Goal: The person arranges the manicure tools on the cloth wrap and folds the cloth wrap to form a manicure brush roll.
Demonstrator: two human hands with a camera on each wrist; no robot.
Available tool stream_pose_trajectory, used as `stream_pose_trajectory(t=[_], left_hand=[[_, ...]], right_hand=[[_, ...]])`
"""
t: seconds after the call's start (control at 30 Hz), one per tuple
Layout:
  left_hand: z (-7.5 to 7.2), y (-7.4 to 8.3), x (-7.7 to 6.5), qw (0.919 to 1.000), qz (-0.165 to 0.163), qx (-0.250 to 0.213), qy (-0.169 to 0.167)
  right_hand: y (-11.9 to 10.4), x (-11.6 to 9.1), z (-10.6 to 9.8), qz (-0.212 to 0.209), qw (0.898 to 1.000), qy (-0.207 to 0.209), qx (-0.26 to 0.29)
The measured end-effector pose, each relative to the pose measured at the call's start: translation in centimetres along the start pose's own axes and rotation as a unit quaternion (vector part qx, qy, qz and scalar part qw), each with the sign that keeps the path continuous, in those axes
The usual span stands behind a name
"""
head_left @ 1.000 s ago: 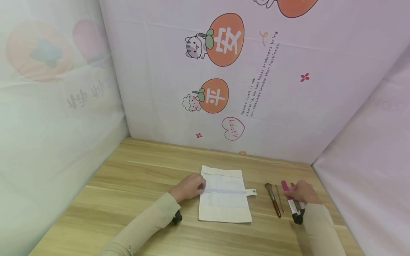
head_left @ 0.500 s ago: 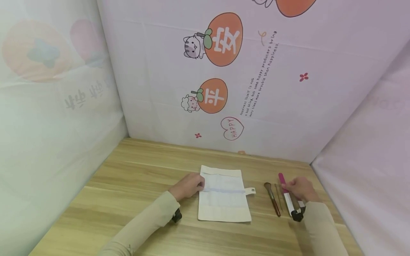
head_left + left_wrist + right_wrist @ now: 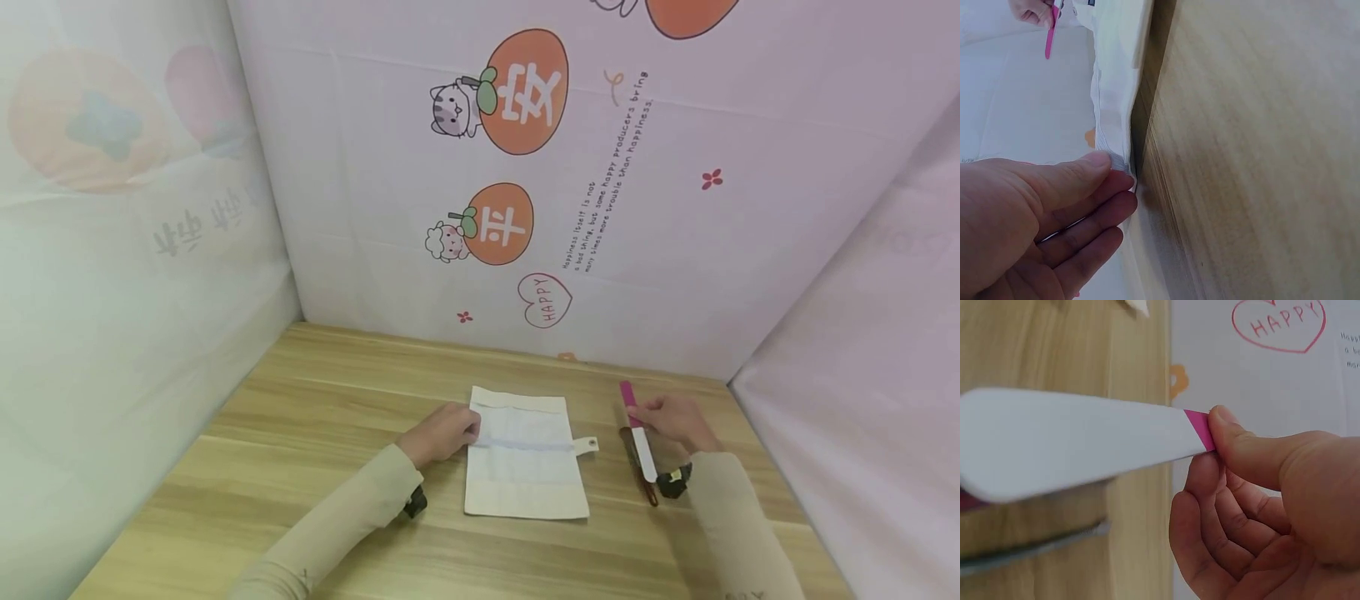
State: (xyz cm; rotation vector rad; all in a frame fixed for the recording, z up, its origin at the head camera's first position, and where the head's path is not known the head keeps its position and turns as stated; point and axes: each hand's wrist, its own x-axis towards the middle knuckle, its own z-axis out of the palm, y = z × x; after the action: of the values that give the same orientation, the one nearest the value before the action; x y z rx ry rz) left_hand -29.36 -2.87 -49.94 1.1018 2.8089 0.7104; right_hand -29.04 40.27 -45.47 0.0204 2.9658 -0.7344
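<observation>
An opened white fabric pouch (image 3: 525,487) with a pocket strip and a snap tab lies flat mid-table. My left hand (image 3: 444,432) pinches its left edge; thumb and index finger close on the cloth (image 3: 1113,112) in the left wrist view. Raised over the table, my right hand (image 3: 678,421) holds a flat pink-and-white stick with rounded ends (image 3: 639,442) by its pink part. Its broad white end (image 3: 1072,440) fills much of the right wrist view. Below the stick lies a makeup brush with a reddish-brown handle (image 3: 650,493), partly covered by it.
A thin blurred tool (image 3: 1035,550) lies on the wood at lower left in the right wrist view. Printed white cloth walls (image 3: 420,300) rise behind and at both sides of the wooden table (image 3: 360,375). Each wrist wears a small black camera (image 3: 673,481).
My right hand has lifted the pink-and-white stick from the right side and moved it left, over the brush. My left hand stays pinched on the pouch's edge.
</observation>
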Motion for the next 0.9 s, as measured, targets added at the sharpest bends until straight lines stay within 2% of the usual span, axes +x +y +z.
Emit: stream_pose_trajectory(t=[0.23, 0.6, 0.77, 0.9], left_hand=[[0.1, -0.1, 0.0, 1.0, 0.003, 0.007, 0.004], [0.1, -0.1, 0.1, 0.9999, 0.007, 0.014, 0.006], [0.0, -0.1, 0.2, 0.9999, 0.006, 0.011, 0.003], [0.0, -0.1, 0.2, 1.0, -0.001, 0.009, -0.003]], right_hand=[[-3.6, 1.4, 1.2, 0.009, 0.998, -0.018, 0.066], [-10.4, 4.4, 3.9, -0.022, 0.997, -0.023, 0.074], [-13.5, 5.7, 5.3, -0.045, 0.993, -0.026, 0.103], [-15.8, 6.4, 6.7, -0.028, 0.992, -0.028, 0.116]])
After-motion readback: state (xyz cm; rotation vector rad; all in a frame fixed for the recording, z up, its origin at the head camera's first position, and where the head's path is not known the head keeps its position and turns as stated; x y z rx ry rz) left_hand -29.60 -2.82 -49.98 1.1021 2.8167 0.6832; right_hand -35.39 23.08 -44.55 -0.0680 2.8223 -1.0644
